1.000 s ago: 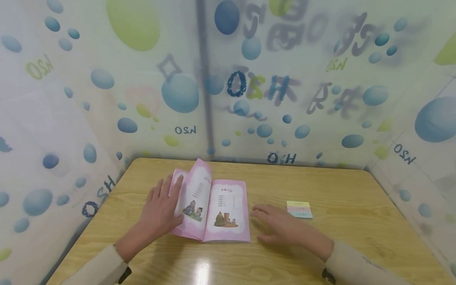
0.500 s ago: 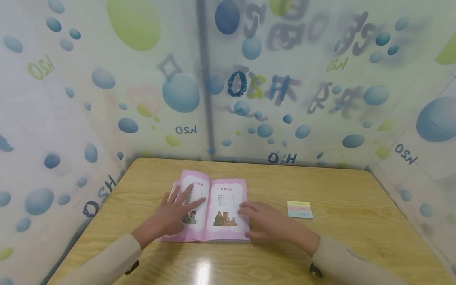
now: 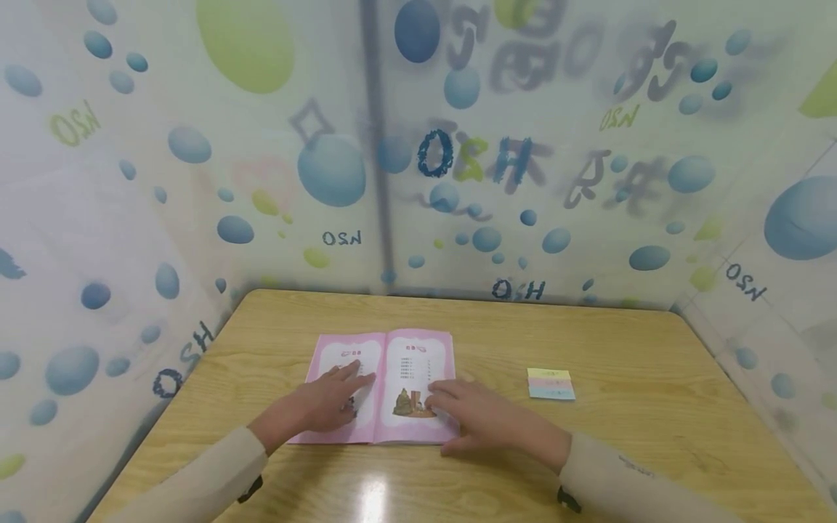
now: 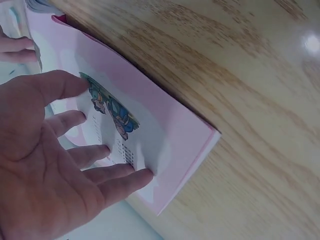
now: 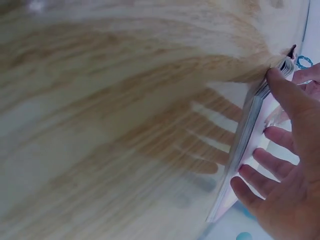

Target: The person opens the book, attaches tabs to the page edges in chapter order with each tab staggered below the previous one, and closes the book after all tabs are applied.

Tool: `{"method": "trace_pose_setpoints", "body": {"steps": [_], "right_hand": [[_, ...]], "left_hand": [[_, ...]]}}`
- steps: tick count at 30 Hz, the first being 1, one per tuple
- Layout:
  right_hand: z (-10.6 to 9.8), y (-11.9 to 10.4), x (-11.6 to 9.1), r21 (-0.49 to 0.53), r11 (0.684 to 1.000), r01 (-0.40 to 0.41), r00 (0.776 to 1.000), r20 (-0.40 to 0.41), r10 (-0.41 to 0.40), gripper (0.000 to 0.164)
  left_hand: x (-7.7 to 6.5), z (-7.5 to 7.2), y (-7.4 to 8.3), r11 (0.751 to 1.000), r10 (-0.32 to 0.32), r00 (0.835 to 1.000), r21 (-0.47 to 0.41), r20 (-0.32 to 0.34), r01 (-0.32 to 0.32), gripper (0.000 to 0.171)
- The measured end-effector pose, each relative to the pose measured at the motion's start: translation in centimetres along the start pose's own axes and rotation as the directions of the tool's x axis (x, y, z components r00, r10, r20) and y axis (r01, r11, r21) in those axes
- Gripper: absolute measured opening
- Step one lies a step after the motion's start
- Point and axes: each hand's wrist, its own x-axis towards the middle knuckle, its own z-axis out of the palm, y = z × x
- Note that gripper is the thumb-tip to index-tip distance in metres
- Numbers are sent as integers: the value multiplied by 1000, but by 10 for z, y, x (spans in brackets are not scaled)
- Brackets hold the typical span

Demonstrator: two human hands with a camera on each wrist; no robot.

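Note:
An open book with pink-bordered pages lies flat on the wooden table, with print and a small coloured drawing on its pages. My left hand rests on the left page, fingers spread and nearly straight; in the left wrist view its fingertips touch the paper around the drawing. Over the right page's outer edge lies my right hand, fingers extended onto the page. The right wrist view shows its thumb at the book's lower corner and the other fingers along the page edge. Neither hand grips anything.
A small set of yellow, pink and blue sticky notes lies on the wooden table to the right of the book. A patterned wall with blue and green ovals stands behind the table, and side walls flank it.
The raised left page has gone down flat under my left hand, which moved right and inward. My right hand has shifted left from the table onto the right page.

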Motion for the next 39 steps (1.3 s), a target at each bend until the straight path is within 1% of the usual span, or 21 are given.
{"method": "trace_pose_setpoints", "body": {"steps": [3,5,8,11,15,22,27,32,39], "right_hand": [[0,1,1,-5,1000,0,1000,12,0,61],[0,1,2,-9,1000,3,1000,16,-3,59],[-2,1,3,-5,1000,-5,1000,27,5,60],[-4,-1,3,6,1000,-28,999,46,27,62],[-7,-1,3,12,999,-38,998,54,37,65],[-8,2,2,26,1000,-18,999,52,16,65],[-9,4,2,44,999,9,999,38,-10,57],[-10,5,1,32,999,29,999,17,-30,49],[-12,4,-2,10,999,42,999,12,-42,44]], "left_hand": [[1,1,0,1000,-13,1000,-21,2,13,59],[1,1,0,999,-29,999,-33,12,29,63],[1,0,2,998,-47,999,-50,19,47,68],[1,-1,5,997,-51,999,-56,13,51,70],[0,-1,8,998,-49,999,-46,-1,49,70],[1,3,5,999,-24,999,-45,-31,22,69],[0,6,3,998,-9,999,-58,-48,7,69],[0,8,0,999,-17,998,-46,-54,15,69],[-1,7,2,999,-15,998,-35,-62,13,69]]}}
